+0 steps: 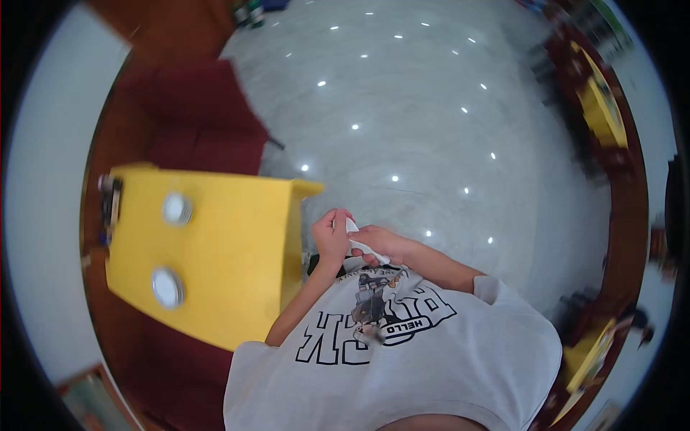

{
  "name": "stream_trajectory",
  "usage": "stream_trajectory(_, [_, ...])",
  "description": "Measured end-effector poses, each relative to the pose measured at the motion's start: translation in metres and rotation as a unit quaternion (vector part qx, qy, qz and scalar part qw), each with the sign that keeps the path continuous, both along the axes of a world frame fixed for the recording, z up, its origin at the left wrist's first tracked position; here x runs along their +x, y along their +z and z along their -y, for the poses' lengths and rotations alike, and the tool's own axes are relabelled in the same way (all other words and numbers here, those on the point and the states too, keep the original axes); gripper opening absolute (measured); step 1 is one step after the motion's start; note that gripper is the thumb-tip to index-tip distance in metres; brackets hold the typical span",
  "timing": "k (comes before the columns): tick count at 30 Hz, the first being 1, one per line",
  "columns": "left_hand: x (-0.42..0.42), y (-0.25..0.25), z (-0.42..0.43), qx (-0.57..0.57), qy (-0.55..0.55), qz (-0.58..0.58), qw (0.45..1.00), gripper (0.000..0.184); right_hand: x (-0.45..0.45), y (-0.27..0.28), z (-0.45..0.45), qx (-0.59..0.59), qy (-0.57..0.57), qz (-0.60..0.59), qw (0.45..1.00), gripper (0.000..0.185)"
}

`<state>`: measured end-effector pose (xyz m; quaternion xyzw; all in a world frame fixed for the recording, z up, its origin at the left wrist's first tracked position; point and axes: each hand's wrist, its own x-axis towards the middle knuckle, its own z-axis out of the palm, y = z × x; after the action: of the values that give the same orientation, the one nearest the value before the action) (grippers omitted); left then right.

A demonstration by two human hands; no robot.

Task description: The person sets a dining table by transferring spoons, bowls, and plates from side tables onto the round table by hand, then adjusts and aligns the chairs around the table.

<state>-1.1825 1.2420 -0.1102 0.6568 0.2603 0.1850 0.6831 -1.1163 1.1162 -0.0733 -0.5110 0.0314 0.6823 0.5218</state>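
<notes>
In front of my shirt, both hands are close together on a crumpled white cloth or tissue. My left hand has its fingers closed on the upper end of it. The fingers of my right hand are wrapped round its middle, and a loose end sticks out below them. To the left stands a yellow table, apart from my hands. A stack of white dishes is on its far part, and another stack sits nearer.
Dark red seats stand beyond and below the table. Small items line its wall end. Grey shiny floor lies ahead. More yellow tables with dark chairs run along the right, where a person is partly visible.
</notes>
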Motion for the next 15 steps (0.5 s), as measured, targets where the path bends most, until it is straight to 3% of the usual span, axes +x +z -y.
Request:
stream_trajectory(6, [0.092, 0.011, 0.153, 0.107, -0.27, -0.017, 0.957, 0.027, 0.018, -0.001, 0.168, 0.003, -0.265, 0.015, 0.964, 0.042])
stream_trajectory(9, [0.126, 0.023, 0.207, 0.095, -0.366, -0.037, 0.925, 0.028, 0.027, -0.006, 0.213, -0.02, -0.327, 0.045, 0.944, 0.043])
stream_trajectory(12, [0.162, 0.019, 0.252, 0.097, -0.433, -0.06, 0.894, 0.026, 0.04, -0.014, 0.255, 0.045, -0.429, -0.021, 0.902, 0.041])
stream_trajectory(15, [0.208, 0.016, 0.295, 0.125, -0.465, -0.026, 0.876, 0.026, 0.075, -0.014, 0.293, 0.06, -0.458, -0.029, 0.887, 0.038])
